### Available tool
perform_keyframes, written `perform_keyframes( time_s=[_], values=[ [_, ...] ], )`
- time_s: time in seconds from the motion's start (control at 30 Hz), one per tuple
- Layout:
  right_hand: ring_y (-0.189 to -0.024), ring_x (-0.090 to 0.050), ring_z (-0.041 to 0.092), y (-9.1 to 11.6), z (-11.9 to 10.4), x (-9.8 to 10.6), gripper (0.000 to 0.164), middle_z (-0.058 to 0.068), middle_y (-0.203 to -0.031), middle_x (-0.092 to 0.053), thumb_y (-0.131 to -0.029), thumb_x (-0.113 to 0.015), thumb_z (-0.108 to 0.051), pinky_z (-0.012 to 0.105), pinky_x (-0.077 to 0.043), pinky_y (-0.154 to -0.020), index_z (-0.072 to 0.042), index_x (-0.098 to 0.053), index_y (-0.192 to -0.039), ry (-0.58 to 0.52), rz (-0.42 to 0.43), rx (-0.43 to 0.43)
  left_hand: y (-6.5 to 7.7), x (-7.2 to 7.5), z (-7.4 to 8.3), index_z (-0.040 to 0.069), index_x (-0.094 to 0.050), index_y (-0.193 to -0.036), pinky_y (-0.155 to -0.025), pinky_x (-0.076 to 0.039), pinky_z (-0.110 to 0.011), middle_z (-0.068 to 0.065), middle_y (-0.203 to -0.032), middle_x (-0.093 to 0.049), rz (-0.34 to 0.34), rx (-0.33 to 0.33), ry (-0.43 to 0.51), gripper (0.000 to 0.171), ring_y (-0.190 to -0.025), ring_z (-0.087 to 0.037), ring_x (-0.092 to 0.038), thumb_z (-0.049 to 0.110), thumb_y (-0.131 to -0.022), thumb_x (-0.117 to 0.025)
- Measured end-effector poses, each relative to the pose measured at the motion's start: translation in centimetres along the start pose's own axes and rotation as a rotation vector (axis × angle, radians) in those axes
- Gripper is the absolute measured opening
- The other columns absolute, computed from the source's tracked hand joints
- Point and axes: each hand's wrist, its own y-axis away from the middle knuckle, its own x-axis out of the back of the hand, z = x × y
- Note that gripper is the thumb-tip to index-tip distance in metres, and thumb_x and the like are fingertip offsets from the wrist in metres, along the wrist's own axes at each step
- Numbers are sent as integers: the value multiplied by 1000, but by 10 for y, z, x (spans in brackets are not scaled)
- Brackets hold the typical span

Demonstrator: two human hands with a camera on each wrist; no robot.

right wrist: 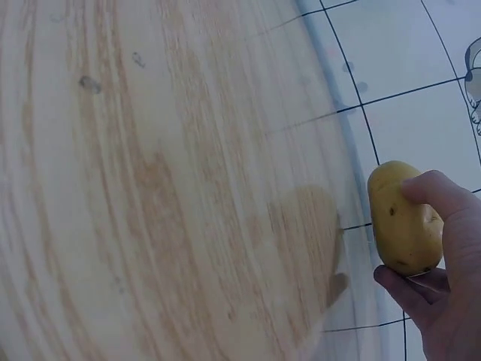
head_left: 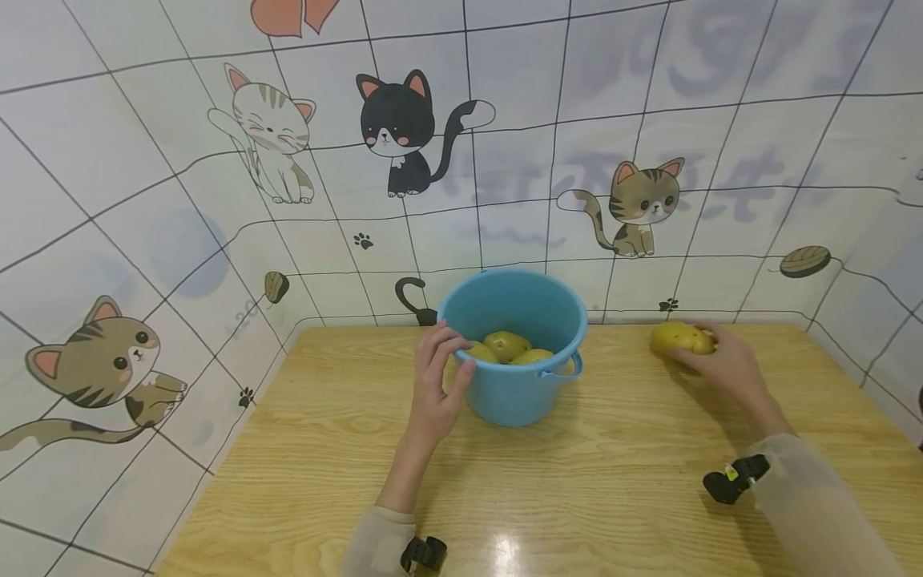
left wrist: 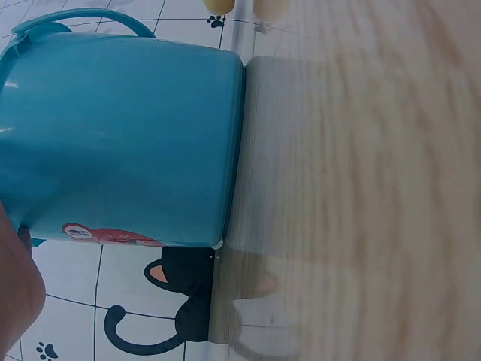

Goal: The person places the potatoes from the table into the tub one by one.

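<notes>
A blue bucket (head_left: 515, 397) with a side handle stands on the wooden table near the back wall, and several potatoes (head_left: 507, 346) lie inside it. My left hand (head_left: 436, 385) holds the bucket's rim at its left side, thumb on the near face and fingers over the edge. Off to the right of the bucket, my right hand (head_left: 731, 365) grips a yellow potato (right wrist: 406, 222) between thumb and fingers. In the right wrist view that potato is just above the table surface. The bucket's smooth side (left wrist: 128, 135) fills much of the left wrist view.
The wooden table (head_left: 613, 497) meets a white tiled-pattern wall (head_left: 519, 192) printed with cartoon cats, close behind the bucket. Another wall section rises along the left edge. A black camera is strapped at each wrist, over pale sleeves (head_left: 822, 505).
</notes>
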Motion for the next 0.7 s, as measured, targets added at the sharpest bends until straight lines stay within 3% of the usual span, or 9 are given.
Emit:
perform_keyframes(
  time_s=[0.27, 0.47, 0.7],
  values=[
    [-104, -54, 47, -3, -5, 9, 80, 42, -134, -44, -95, -67, -45, 30, -45, -67, 5, -37, -149, -38, 38, -8, 0, 0, 1, 2, -63, -108, -116, -24, -55, -13, -118, -55, -3, 8, -5, 31, -129, -50, -41, 30, -105, -52],
    [-101, -59, 47, -6, -20, 15, 73, 40, -129, -51, -93, -71, -40, 28, -43, -65, 5, -45, -143, -7, 113, 62, 0, 0, 2, 2, -64, -108, -116, -24, -55, -14, -118, -55, 1, 13, -6, 32, -129, -50, -41, 31, -105, -53],
    [-101, -59, 46, -6, -31, 22, 73, 37, -130, -52, -93, -71, -39, 21, -41, -61, 3, -44, -146, -35, 156, 77, 0, 0, 2, 2, -63, -109, -117, -23, -55, -13, -119, -55, -4, 14, -5, 31, -131, -49, -40, 31, -105, -53]
  ],
)
